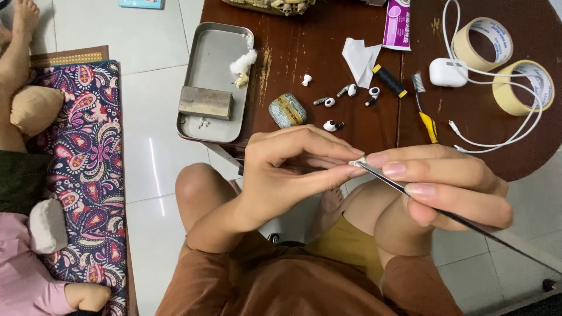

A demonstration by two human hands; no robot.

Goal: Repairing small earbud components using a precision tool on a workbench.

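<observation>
Hands (pixel 293 169) — tweezers (pixel 445 213) tip up-left

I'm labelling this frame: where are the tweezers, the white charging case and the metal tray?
tweezers (pixel 445 214), head view, on the dark shaft below the right hand.
white charging case (pixel 448 72), head view, middle of its lid.
metal tray (pixel 212 58), head view, bare floor.

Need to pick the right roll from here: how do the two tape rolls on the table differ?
The far tape roll lies nearer the table's back edge; the near tape roll sits closer to the right rim. The white cable runs beside the far roll but crosses over the near roll. The far roll's core looks white; the near roll's looks more beige. Both are tan masking-type rolls lying flat, touching each other.
</observation>
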